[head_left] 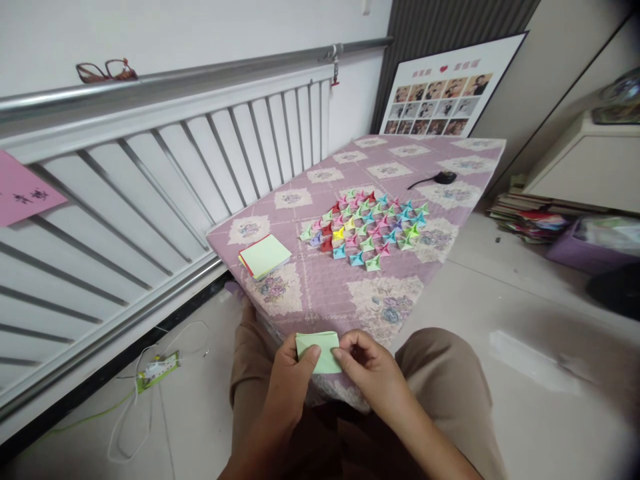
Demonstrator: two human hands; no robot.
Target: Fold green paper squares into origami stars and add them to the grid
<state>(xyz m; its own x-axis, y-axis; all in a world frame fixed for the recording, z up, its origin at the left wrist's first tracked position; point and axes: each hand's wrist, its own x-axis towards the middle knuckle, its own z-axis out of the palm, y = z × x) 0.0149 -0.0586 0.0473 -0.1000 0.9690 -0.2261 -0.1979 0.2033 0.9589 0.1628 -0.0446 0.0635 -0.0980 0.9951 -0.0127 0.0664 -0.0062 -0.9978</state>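
One pink sheet with dark writing [25, 190] hangs at the far left in front of the white radiator [200, 153]; right of it, a power strip [159, 372] lies on the floor among loose cables; next, near the left edge of the table with its flowered cloth [325, 287], sits a stack of square paper [266, 256], pale green on top, beyond the left hand and slightly to its left, well apart from it; the left hand [294, 373] is closed on the folded green paper [318, 360], thumb flat on the near face, fingers mostly hidden behind; that paper lies directly between the two hands, over the near corner of the table, its upper edge showing more than one layer; it has no clear long axis, and neither hand is nearer, since both touch it; the right hand [373, 365] is curled, thumb and bent forefinger pinching the paper's right edge, the other fingers tucked in and partly hidden; beyond the hands, just right of centre, small folded paper pieces [373, 264] stand in close rows of many colours; farther right lies a black object with a cord [445, 177].
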